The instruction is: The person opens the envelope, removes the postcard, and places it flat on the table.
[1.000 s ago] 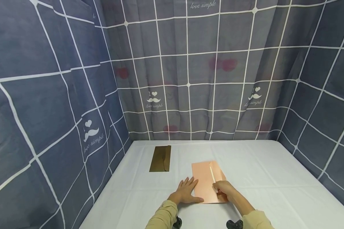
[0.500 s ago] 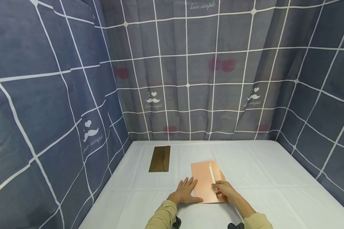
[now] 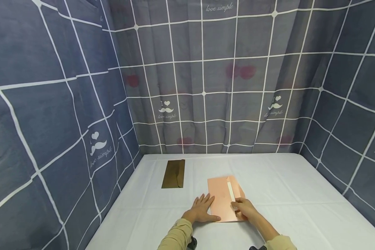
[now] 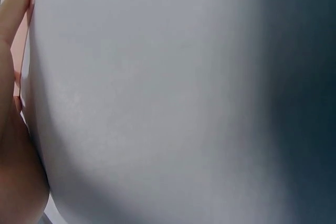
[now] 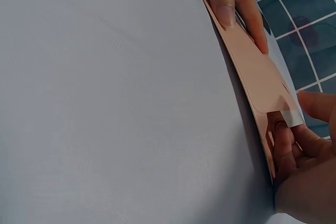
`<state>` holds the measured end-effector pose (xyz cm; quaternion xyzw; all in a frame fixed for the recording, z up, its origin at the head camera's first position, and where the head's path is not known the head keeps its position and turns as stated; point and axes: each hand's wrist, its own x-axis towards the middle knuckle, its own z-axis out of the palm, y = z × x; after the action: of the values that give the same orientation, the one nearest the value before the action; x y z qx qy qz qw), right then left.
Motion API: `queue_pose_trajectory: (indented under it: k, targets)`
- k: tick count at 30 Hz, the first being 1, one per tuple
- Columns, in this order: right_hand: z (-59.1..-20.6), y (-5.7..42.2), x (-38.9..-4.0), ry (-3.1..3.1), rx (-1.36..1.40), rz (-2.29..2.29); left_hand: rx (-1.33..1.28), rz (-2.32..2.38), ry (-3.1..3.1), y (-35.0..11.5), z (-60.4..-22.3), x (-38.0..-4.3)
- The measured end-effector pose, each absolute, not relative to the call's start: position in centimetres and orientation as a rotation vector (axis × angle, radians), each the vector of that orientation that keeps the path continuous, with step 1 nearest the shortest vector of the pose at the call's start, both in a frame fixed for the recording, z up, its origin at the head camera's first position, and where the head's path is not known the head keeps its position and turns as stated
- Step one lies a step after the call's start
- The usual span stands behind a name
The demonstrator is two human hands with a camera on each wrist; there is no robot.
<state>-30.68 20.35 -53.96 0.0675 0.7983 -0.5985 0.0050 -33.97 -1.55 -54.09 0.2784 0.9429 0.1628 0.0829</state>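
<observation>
A peach-coloured envelope [image 3: 219, 194] lies on the white table in front of me, its flap on the right side. Along the flap line runs a narrow white strip [image 3: 230, 191]. My left hand [image 3: 200, 209] rests with spread fingers on the envelope's left edge. With thumb and curled forefinger, my right hand [image 3: 245, 207] pinches the near end of the strip. In the right wrist view, the white end [image 5: 294, 118] shows between thumb and fingers at the envelope's open side [image 5: 257, 77]. Part of the left hand [image 4: 21, 161] fills the left wrist view's edge.
A dark gold-brown envelope [image 3: 173, 174] lies farther back on the left of the white table [image 3: 303, 194]. Dark grid-patterned curtains [image 3: 190, 80] stand behind the table and along both sides.
Everything in the head view has drifted slightly left. My right hand has shifted slightly on the envelope and the white strip shows a little wider; my left hand keeps its place on the envelope.
</observation>
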Motion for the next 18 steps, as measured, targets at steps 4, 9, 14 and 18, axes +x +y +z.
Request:
queue_pose_trajectory:
  k: [4,9,14,18]
  targets:
    - [-54.05,20.31,-30.54,2.487,0.215,-1.910,0.837,0.499,2.806,-1.56,-53.87,-33.95]
    - [-53.92,20.37,-30.48,2.494,0.210,-1.909,0.836,0.486,2.815,-1.56,-53.82,-34.02]
    - [-53.87,20.47,-30.24,2.509,0.207,-1.870,0.822,0.488,2.814,-1.52,-53.96,-34.00]
    - [-53.85,20.54,-30.02,2.502,0.176,-1.887,0.819,0.490,2.819,-1.42,-54.09,-34.05]
